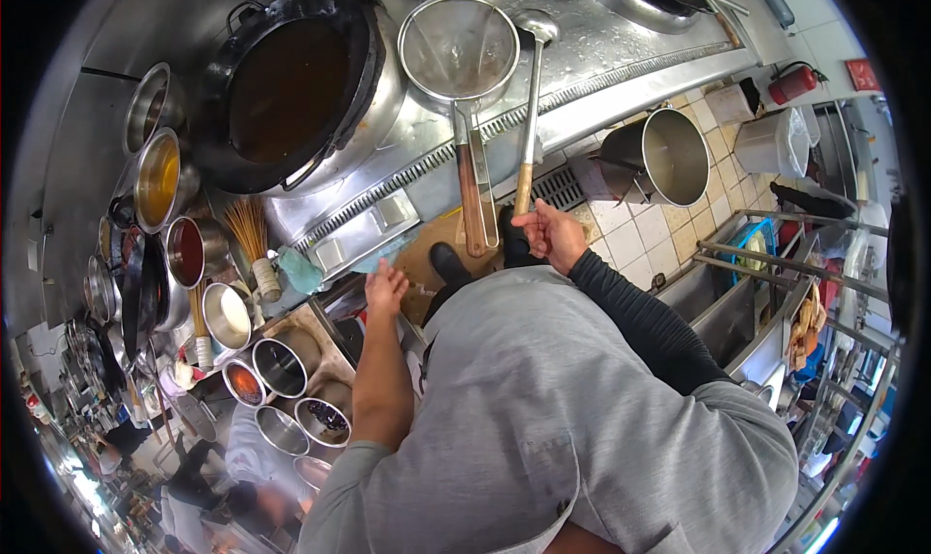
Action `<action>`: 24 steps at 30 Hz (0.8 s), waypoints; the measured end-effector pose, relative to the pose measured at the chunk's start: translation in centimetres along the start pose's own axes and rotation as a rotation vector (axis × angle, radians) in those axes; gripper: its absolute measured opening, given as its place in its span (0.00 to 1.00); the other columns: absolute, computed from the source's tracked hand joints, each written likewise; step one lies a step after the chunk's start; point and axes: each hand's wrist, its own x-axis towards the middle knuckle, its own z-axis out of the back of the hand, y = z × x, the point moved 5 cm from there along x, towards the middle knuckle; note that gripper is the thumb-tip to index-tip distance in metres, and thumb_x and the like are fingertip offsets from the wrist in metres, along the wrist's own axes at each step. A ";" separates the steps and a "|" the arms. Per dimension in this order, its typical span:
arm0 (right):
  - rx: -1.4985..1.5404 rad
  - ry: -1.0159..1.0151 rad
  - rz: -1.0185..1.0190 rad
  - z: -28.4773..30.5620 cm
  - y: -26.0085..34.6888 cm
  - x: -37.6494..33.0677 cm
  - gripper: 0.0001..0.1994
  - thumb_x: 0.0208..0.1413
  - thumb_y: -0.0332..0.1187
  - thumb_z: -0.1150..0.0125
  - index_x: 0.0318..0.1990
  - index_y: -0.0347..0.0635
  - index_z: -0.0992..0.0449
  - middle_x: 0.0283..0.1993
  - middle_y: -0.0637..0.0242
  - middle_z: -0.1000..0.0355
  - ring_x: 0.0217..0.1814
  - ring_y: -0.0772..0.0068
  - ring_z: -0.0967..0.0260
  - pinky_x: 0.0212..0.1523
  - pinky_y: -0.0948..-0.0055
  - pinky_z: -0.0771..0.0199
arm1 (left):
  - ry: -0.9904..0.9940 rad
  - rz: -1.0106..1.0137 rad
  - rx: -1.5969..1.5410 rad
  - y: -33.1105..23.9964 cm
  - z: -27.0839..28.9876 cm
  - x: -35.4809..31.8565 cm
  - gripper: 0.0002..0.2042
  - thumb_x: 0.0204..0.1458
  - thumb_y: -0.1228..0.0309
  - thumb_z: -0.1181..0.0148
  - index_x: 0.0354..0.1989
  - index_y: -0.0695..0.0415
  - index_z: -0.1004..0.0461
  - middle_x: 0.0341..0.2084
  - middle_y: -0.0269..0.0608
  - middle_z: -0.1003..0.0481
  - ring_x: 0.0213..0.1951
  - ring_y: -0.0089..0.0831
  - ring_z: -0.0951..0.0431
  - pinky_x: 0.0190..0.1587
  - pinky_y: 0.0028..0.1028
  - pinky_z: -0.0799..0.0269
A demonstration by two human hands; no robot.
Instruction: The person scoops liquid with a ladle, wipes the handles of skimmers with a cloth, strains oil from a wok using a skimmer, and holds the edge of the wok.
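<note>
Grey apron [543, 408] fills the lower frame, closest to the lens, worn over a dark sleeve on the right arm. Head view: right hand [551, 234] closed around the wooden end of the ladle [531, 98] handle; ladle bowl rests up on the wet steel counter [621, 49], beside the wire skimmer [459, 49]. Skimmer handle runs down toward the body, just left of the ladle handle, not held. Left hand [386, 287] open, fingers spread, holding nothing, above the counter edge near the seasoning tubs [281, 365]. Large wok [291, 88] with dark liquid sits upper left. Bamboo brush [250, 244] stands between wok and tubs. Small steel bowls of oil and sauce line the far left. Tall steel pot [669, 154] on the tiled floor, right. Red extinguisher [793, 81] far right.
</note>
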 end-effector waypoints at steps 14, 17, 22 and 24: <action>-0.414 0.027 -0.010 -1.6 -1.7 1.8 0.08 0.63 0.33 0.42 0.41 0.37 0.23 0.28 0.68 0.28 0.18 0.79 0.34 0.18 0.77 0.33 | 0.267 -1.133 1.823 10.3 11.3 -6.7 0.10 0.57 0.65 0.44 0.38 0.57 0.20 0.35 0.48 0.19 0.38 0.39 0.19 0.41 0.37 0.25; -0.436 0.082 -0.044 -1.9 -1.6 1.6 0.10 0.64 0.35 0.41 0.39 0.35 0.24 0.29 0.66 0.25 0.21 0.78 0.31 0.20 0.76 0.30 | 0.188 -0.346 0.567 2.1 5.0 -11.3 0.14 0.60 0.61 0.45 0.45 0.57 0.20 0.45 0.52 0.22 0.45 0.44 0.21 0.49 0.37 0.27; -0.445 0.278 -0.204 -5.0 -2.8 2.0 0.10 0.63 0.35 0.41 0.39 0.37 0.22 0.30 0.66 0.23 0.23 0.78 0.29 0.22 0.76 0.27 | 0.270 -0.750 0.631 -6.8 -6.4 -17.4 0.16 0.58 0.69 0.46 0.50 0.64 0.25 0.48 0.41 0.25 0.51 0.28 0.27 0.56 0.29 0.33; -0.459 0.334 -0.226 -6.2 -3.3 2.1 0.09 0.63 0.35 0.41 0.39 0.37 0.22 0.30 0.66 0.23 0.23 0.78 0.29 0.22 0.76 0.27 | 0.631 -0.577 0.310 -6.6 -10.8 -16.6 0.16 0.56 0.75 0.50 0.52 0.63 0.26 0.50 0.41 0.24 0.52 0.26 0.26 0.55 0.28 0.32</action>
